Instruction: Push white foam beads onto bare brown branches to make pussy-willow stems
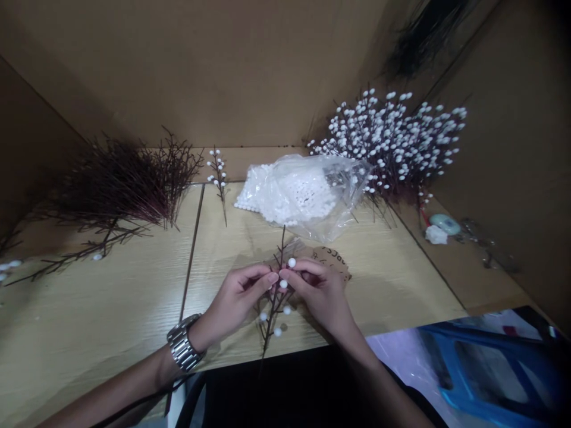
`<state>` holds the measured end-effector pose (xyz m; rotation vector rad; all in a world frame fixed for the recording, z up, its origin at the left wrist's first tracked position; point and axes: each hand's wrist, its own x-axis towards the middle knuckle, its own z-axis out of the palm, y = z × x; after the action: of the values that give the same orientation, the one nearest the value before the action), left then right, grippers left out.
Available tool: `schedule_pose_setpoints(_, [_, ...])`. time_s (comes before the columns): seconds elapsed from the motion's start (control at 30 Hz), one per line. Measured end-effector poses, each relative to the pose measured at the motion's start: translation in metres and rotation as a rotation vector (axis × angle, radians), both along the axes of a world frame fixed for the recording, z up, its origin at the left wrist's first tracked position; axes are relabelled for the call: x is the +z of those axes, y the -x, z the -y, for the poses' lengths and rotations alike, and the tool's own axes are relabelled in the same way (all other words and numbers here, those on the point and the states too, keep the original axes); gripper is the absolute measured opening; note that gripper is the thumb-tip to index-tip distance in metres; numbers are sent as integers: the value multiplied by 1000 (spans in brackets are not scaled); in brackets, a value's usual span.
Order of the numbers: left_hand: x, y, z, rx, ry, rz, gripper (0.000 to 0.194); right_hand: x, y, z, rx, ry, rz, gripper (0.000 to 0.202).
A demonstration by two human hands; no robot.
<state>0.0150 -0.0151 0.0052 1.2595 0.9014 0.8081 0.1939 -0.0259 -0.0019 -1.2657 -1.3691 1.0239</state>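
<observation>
Near the table's front edge, my left hand (243, 294) pinches a dark twig (273, 315) from the left, thumb and forefinger closed on it. My right hand (319, 291) is closed at the same spot from the right, its fingertips almost touching the left thumb. Several white berries (284, 284) sit on the twig, whose top points away from me. Whether a berry is between my fingertips is hidden. Beyond my hands lies a clear plastic bag (303, 193) full of white berries. A round brown patterned piece (332, 261) is partly behind my right hand.
A heap of bare dark twigs (120, 178) is at the left, with a loose branch (75, 255) before it. One berried twig (218, 178) lies behind. Many berried twigs (392, 137) are piled back right, near a pale green round object (445, 224). A blue stool (491, 374) stands lower right.
</observation>
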Motion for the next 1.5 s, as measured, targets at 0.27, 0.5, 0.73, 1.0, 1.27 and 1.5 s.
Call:
schedule_pose_setpoints(0.27, [-2, 0, -2, 54, 83, 60, 21, 9, -39, 5, -24, -4, 103, 23])
schedule_pose_setpoints(0.5, [-3, 1, -3, 76, 111, 95, 23, 30, -91, -21, -246, -179, 398, 49])
schedule_pose_setpoints(0.73, [-4, 1, -3, 92, 88, 88, 26, 47, -101, -116, 93, -360, 747, 33])
schedule_pose_setpoints(1.0, [7, 0, -2, 103, 98, 134, 23, 17, -64, -190, 212, -416, 769, 15])
schedule_pose_setpoints(1.27, [-5, 2, -1, 91, 105, 149, 24, 35, -64, -157, 159, -427, 762, 10])
schedule_pose_setpoints(1.5, [0, 1, -1, 86, 139, 117, 23, 73, -56, -95, 318, -311, 514, 17])
